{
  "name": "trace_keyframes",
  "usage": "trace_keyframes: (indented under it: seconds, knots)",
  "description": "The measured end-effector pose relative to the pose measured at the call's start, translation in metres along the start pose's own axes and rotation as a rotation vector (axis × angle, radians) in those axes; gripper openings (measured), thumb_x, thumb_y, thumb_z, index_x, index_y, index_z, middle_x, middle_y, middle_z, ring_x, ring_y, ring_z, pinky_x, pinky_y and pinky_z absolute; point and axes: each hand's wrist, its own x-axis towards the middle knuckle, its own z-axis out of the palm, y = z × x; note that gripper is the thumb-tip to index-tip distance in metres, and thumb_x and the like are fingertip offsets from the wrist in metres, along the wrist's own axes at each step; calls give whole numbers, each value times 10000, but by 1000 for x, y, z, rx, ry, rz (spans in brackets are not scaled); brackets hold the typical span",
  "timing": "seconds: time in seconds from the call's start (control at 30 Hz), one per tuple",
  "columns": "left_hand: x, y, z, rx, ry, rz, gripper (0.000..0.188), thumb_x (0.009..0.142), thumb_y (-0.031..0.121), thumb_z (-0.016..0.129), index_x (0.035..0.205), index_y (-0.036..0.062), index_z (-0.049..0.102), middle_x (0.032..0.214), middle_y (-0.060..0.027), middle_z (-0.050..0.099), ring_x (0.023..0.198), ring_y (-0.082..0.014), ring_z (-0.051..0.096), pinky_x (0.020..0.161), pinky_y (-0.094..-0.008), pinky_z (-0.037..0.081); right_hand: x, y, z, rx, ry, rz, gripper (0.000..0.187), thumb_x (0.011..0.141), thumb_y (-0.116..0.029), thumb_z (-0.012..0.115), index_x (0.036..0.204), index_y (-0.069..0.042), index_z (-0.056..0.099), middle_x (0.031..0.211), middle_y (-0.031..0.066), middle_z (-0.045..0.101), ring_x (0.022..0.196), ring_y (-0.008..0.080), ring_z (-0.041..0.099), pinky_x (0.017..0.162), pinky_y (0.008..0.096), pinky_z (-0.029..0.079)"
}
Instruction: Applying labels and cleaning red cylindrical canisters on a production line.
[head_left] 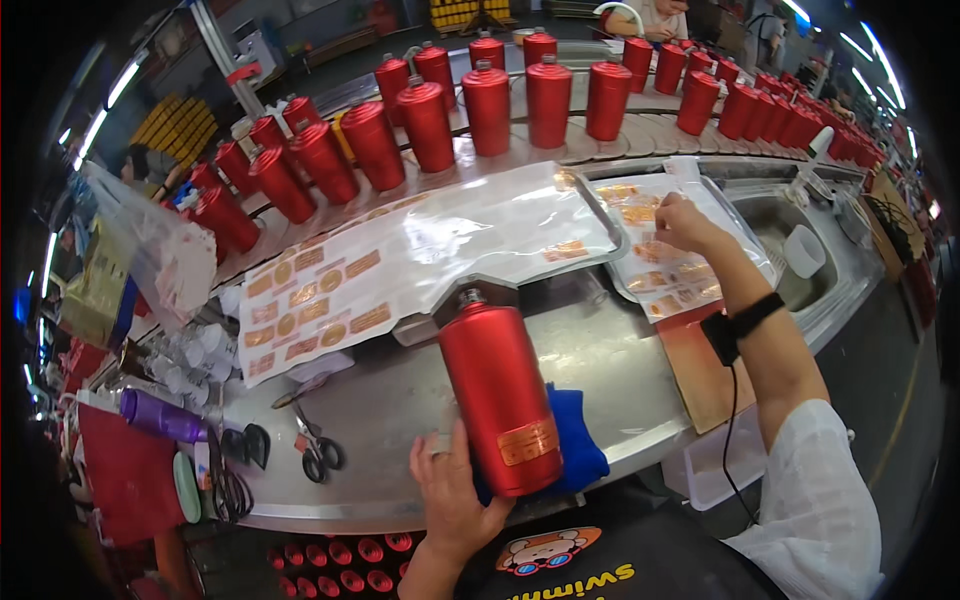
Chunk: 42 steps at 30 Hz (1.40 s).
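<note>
A red metal bottle [497,395] lies tilted in front of me, its grey-capped neck against a grey angled rest and its lower end over a blue cloth [578,440]. A gold label sits on the bottle near its base. My left hand [450,485] cups the bottle's lower left side, thumb by the base. Farther right, my right hand [687,226] is closed, fingertips curled down at a sheet of gold labels [668,282]. What those fingertips pinch, if anything, is hidden. Another long sheet of gold labels [400,250] spreads across the tray at the left.
Many red bottles [488,110] stand along the curved conveyor [640,130] at the back. Scissors [318,455], a purple bottle [160,415] and plastic cups lie at left. A sink [790,270] with a white scoop is at right. A person [655,18] sits beyond the conveyor.
</note>
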Motion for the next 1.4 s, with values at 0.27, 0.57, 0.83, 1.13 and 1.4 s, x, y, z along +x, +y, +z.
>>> trace_keyframes:
  seconds: [0.27, 0.57, 0.83, 1.13, 1.4]
  knots:
    - [6, 5, -7, 76, 26, 36, 903, 697, 462, 717, 1333, -94, 399, 932, -177, 543, 1009, -406, 490, 1017, -614, 246, -72, -114, -117, 470, 143, -464, 118, 780, -67, 659, 788, -18, 552, 1135, 133, 515, 974, 267, 545, 795, 339, 462]
    - [12, -3, -4, -1, -74, 24, 1018, 710, 470, 731, 1400, -96, 243, 1231, -259, 463, 1123, -420, 466, 1044, -565, 246, -116, -209, -151, 748, 4, -840, 119, 793, -78, 671, 811, -32, 563, 1155, 140, 520, 1028, 305, 549, 833, 363, 461]
    - [38, -20, -2, -980, 74, -294, 894, 823, 343, 668, 1426, -95, 176, 1396, -234, 338, 1262, -287, 372, 1069, -380, 263, -101, -247, -102, 696, 48, -779, 135, 792, -68, 675, 790, -18, 549, 1093, 140, 515, 1013, 307, 532, 853, 377, 452]
    - [68, -28, 12, -896, 58, -324, 778, 857, 188, 642, 1420, -92, 184, 1413, -236, 301, 1308, -300, 341, 1082, -382, 279, -104, -260, -87, 732, 170, -696, 153, 770, -58, 689, 788, -16, 543, 1094, 147, 514, 973, 293, 549, 820, 347, 462]
    - [71, -27, 14, -1177, 119, -377, 678, 905, 184, 581, 1410, -80, 214, 1386, -209, 340, 1259, -253, 386, 1051, -352, 315, -112, -264, -78, 875, 285, -557, 114, 807, -42, 633, 907, -17, 587, 1143, 155, 517, 1037, 311, 542, 865, 361, 451]
